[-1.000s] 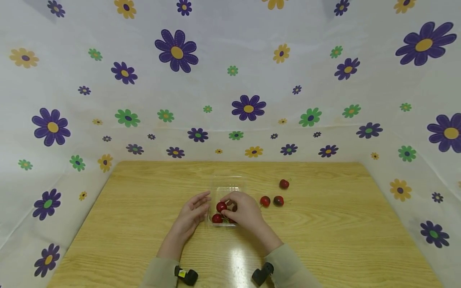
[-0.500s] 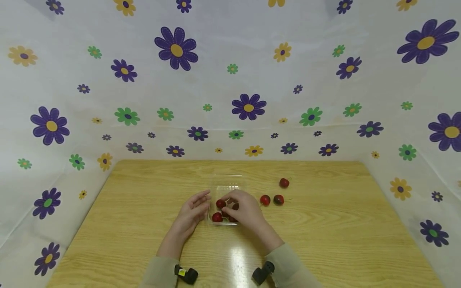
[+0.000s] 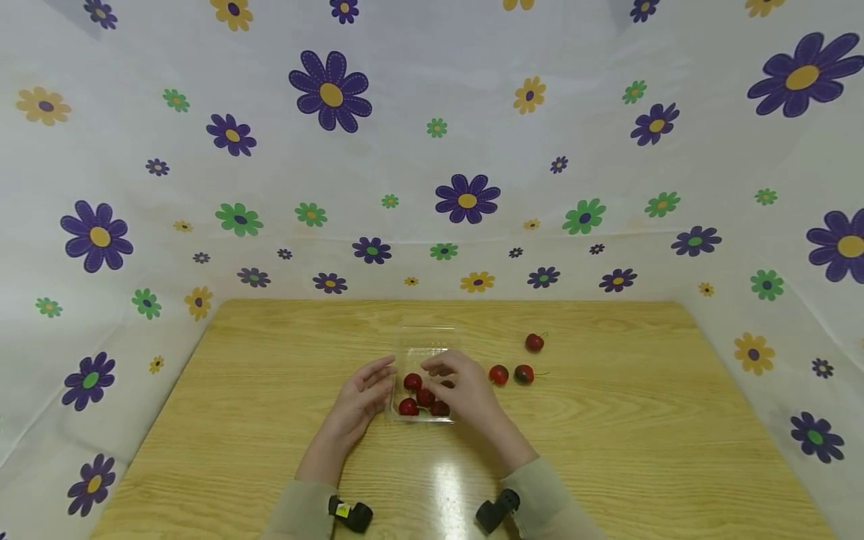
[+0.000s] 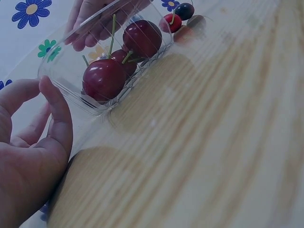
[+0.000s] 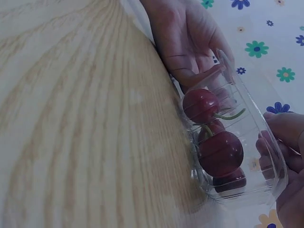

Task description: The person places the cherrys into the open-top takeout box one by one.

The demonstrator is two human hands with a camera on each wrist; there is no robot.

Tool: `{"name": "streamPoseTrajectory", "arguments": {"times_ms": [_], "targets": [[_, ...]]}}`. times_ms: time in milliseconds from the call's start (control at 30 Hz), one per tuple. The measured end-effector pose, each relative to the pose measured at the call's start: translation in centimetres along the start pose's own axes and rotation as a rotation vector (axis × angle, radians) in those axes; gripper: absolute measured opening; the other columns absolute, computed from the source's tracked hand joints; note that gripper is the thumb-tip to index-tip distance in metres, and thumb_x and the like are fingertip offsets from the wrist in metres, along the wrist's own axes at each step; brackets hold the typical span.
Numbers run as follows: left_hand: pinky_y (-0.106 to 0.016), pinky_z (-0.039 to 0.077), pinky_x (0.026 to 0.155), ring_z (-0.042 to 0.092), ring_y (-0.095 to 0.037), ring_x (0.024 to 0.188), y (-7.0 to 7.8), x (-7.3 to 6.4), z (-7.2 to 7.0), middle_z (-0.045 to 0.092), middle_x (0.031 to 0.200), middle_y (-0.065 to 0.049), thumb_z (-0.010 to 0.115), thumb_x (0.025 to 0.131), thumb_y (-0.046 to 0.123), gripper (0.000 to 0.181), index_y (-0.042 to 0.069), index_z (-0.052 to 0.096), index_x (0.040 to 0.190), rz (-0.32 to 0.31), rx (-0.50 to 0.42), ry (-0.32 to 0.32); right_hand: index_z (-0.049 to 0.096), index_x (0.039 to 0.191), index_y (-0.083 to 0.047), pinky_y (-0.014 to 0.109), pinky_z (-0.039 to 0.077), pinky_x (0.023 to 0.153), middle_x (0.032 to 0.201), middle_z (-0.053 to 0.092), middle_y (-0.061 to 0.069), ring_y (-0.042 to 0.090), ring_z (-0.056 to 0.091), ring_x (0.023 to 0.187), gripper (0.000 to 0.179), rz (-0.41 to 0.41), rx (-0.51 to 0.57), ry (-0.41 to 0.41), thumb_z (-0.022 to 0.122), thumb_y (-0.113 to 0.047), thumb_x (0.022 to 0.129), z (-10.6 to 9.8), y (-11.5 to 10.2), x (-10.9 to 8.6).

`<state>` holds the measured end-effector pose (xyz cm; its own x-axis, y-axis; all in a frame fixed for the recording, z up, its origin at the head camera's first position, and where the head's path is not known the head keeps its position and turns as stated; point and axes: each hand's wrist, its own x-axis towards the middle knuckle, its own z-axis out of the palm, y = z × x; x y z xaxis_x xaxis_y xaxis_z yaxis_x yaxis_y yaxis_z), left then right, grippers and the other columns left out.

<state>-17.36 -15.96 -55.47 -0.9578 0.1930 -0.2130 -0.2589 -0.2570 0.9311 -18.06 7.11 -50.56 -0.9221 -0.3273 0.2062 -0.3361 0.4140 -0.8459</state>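
A clear plastic box (image 3: 420,421) stands mid-table with several dark red cherries (image 3: 408,407) inside, some with green stems. My left hand (image 3: 358,405) lies along its left side, fingers loosely extended; in the left wrist view the thumb and index fingertips are right at the box rim. Over the box's right side is my right hand (image 3: 472,390), thumb and fingers spread apart with nothing between them. It partly covers a cherry on that side. In the right wrist view, a large cherry (image 5: 221,153) shows through the clear wall, close to the right fingers (image 5: 285,128).
To the right of the box, three more cherries lie on the wooden table (image 3: 607,450): one at the back (image 3: 535,342), a red one (image 3: 499,375) and a darker one with a stem (image 3: 524,375). A flower-patterned cloth (image 3: 378,165) surrounds the table's back and sides.
My right hand has let go of a cherry, which now lies in the box with the others, and has drawn back slightly to the right. The left hand has stayed in place.
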Motion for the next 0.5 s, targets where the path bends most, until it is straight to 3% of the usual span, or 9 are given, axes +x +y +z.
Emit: {"name": "streamPoseTrajectory", "arguments": {"times_ms": [233, 500], "targets": [[-0.015, 0.053, 0.075, 0.06, -0.005, 0.108, -0.1, -0.1, 0.0, 0.058, 0.134, -0.001, 0.057, 0.107, 0.0, 0.055, -0.002, 0.039, 0.16, 0.004, 0.005, -0.006, 0.077, 0.114, -0.002, 0.052, 0.059, 0.099, 0.112, 0.077, 0.011, 0.031, 0.072, 0.105, 0.023, 0.025, 0.067, 0.088, 0.082, -0.002, 0.091, -1.0, 0.3, 0.0], [-0.015, 0.053, 0.074, 0.059, -0.006, 0.107, -0.1, 0.0, -0.2, 0.058, 0.132, 0.001, 0.058, 0.106, 0.0, 0.057, -0.002, 0.039, 0.16, 0.004, -0.011, -0.015, 0.078, 0.112, -0.002, 0.048, 0.06, 0.098, 0.109, 0.078, 0.013, 0.031, 0.073, 0.101, 0.023, 0.04, 0.049, 0.185, 0.083, -0.003, 0.09, -2.5, 1.7, 0.2]]}}
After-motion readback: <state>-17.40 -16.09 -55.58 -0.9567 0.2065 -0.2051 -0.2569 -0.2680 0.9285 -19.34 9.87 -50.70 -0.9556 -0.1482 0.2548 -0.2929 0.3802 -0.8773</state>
